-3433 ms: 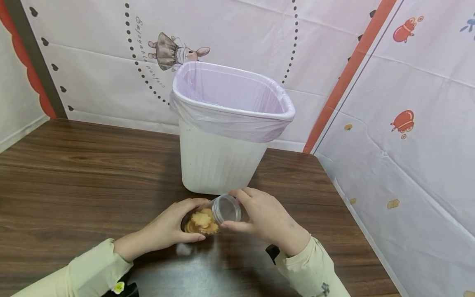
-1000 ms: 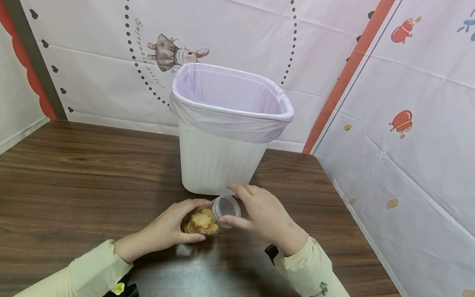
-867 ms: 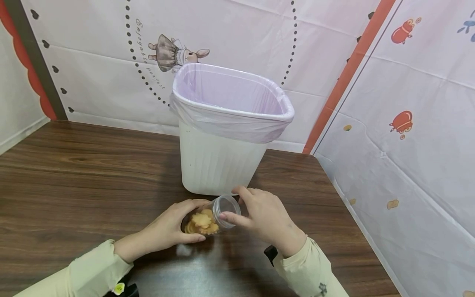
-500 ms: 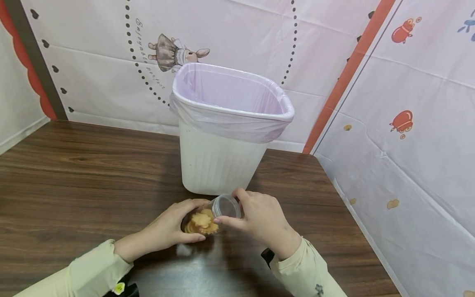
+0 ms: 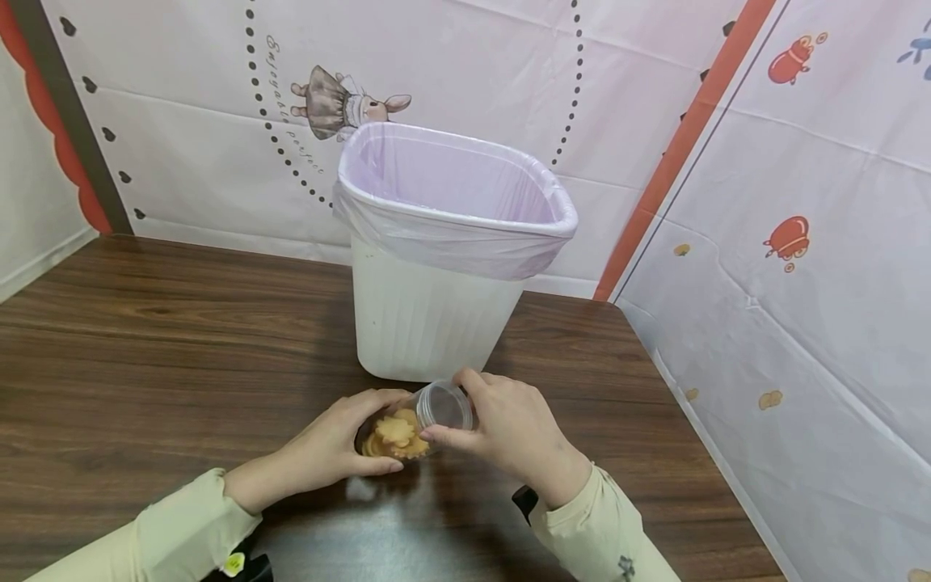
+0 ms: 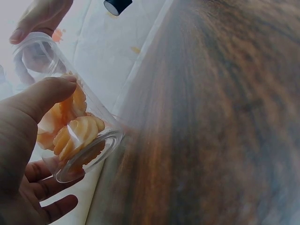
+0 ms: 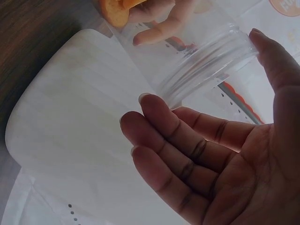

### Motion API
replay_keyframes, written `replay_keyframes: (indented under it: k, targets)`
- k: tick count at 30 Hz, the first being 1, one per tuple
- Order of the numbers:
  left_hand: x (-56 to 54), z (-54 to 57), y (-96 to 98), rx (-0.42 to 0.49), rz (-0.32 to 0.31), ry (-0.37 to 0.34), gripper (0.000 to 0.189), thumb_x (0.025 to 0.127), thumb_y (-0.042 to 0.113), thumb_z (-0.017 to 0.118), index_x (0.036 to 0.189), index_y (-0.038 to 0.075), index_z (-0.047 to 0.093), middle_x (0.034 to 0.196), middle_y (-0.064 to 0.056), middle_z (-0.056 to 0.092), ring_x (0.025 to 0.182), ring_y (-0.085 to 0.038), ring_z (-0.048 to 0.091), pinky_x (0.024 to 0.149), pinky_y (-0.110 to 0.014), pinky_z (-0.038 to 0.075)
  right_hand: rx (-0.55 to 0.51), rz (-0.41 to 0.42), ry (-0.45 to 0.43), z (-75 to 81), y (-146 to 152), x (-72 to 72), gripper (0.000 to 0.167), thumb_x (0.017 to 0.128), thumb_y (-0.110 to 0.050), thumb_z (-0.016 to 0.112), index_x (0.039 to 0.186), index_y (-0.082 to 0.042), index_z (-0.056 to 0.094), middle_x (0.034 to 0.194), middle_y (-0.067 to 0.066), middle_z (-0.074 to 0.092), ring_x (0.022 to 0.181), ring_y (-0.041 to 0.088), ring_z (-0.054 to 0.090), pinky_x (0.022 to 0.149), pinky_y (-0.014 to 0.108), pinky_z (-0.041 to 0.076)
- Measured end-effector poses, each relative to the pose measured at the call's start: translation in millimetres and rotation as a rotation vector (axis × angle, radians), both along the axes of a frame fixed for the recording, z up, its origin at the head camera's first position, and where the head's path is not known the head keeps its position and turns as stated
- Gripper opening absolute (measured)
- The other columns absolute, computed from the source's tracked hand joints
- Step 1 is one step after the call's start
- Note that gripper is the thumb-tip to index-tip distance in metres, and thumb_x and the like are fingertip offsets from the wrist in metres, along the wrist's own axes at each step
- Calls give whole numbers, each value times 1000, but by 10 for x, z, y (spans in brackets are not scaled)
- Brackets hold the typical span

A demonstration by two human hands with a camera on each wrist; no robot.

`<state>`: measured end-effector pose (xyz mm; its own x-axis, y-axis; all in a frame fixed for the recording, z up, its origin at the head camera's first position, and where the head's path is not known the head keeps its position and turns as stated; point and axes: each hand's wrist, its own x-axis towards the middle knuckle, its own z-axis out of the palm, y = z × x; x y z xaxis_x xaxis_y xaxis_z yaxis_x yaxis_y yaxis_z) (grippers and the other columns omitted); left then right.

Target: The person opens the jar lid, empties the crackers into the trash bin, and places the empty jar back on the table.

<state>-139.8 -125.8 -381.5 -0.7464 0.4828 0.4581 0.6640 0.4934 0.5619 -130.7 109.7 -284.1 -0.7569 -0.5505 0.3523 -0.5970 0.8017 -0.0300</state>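
A clear plastic jar (image 6: 101, 105) with several golden, scalloped cookies (image 5: 396, 428) inside is held tilted low over the table, its lid end toward the right. My left hand (image 5: 342, 440) grips the jar body, thumb on the near side and fingers on the far side. At the jar's other end, my right hand (image 5: 512, 424) pinches the clear lid (image 5: 445, 406) between thumb and index finger. In the right wrist view, the other fingers of that hand lie beside the lid's ridged rim. The left wrist view shows the jar's base by my left fingers.
Just behind the jar stands a white bin (image 5: 429, 323) lined with a pale purple bag (image 5: 465, 246). The dark wood table (image 5: 167, 339) carries it all. Printed white sheets (image 5: 465, 73) hang at the back and right.
My right fingers lift away from the lid about a second ago, then shift and pinch it again. The left hand and jar keep their place.
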Motion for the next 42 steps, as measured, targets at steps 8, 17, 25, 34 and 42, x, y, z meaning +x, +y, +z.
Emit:
replay_keyframes:
  k: [8,17,25,34,42]
  targets:
    - [0,-6,-8,9,-3,10,72,71,34,84,133,17,52,121,2,64,100,-5,58,84,-31,50,3,46,-1,14,13,-4,54,75,-61,71,104,-17,61,76,-7,64,64,6,56,55,23,46]
    - [2,18,-2,2,-6,1,72,71,34,85,133,16,52,123,6,62,103,-5,58,86,-32,50,10,109,-13,34,34,-29,59,73,-59,73,110,-16,60,86,-7,64,72,7,58,62,25,49]
    - [-1,28,4,10,-19,-36,72,71,34,84,134,17,51,125,6,61,105,-6,58,87,-36,51,11,141,-42,53,48,-43,60,72,-59,74,112,-16,59,88,-6,64,74,8,57,64,26,50]
    - [10,12,7,16,-28,-21,73,72,35,84,134,19,50,122,9,62,100,-3,57,84,-31,50,34,157,-77,75,71,-31,67,70,-57,77,120,-15,58,96,-2,65,84,12,63,72,31,53]
    - [18,2,4,13,-23,-30,73,72,36,83,135,20,49,123,9,61,100,-3,57,84,-30,50,37,211,-51,76,101,-40,70,70,-54,79,124,-16,57,103,-1,65,90,13,64,76,32,54]
